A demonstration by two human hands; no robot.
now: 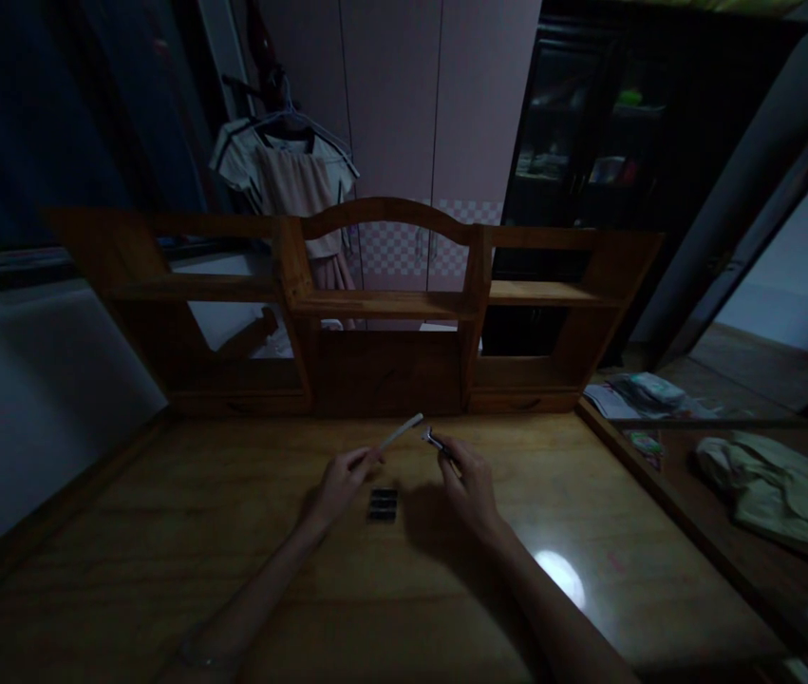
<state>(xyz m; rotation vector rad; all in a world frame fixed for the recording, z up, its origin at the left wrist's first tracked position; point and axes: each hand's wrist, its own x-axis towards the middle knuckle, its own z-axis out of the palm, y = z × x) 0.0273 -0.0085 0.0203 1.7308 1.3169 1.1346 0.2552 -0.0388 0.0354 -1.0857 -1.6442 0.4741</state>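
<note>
My left hand (343, 480) pinches a thin white stick-like handle (399, 433) that points up and to the right. A small metal piece (435, 439), too dim to identify, is held by my right hand (466, 477) just right of the stick's tip, a short gap between them. Both hands hover over a wooden desk (233, 532). A small dark ribbed object (383, 503) lies on the desk between and just below my hands, touched by neither.
A wooden hutch with open shelves (382, 304) stands at the desk's back edge. Papers (635, 394) and a pale green cloth (780, 489) lie to the right. Clothes on a hanger (286, 161), a pink wardrobe and a dark cabinet (589, 142) are behind. The room is dim.
</note>
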